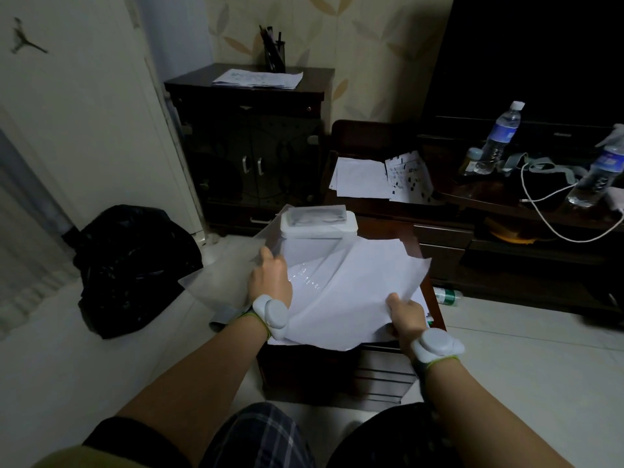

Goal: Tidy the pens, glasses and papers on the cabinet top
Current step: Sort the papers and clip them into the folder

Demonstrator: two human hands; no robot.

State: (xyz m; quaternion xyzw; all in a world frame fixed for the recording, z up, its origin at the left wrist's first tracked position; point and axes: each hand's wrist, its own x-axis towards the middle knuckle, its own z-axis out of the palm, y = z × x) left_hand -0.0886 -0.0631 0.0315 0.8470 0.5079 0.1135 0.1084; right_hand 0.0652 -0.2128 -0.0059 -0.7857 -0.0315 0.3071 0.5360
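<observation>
**Both hands on the loose papers over the low cabinet**

Knees in plaid shorts (256,434) sit at the bottom edge, cut off by the frame. Just beyond, I have my left hand (270,278) curled around the left edge of the papers (351,285), fingertips hidden behind a lifted sheet. My right hand (405,315) pinches the near right corner, thumb on top; the fingers underneath I cannot see. The sheets lie fanned and overlapping, their long axis running from near left toward far right, covering almost all of the cabinet top (429,265); only its right edge and far corner show. A white case (319,222) rests at the far end of the papers, long side across my view; its contents are too dim to make out. Further off, a taller dark cabinet (250,136) carries another paper stack (258,79) and a pen holder (275,52), pens upright.
</observation>
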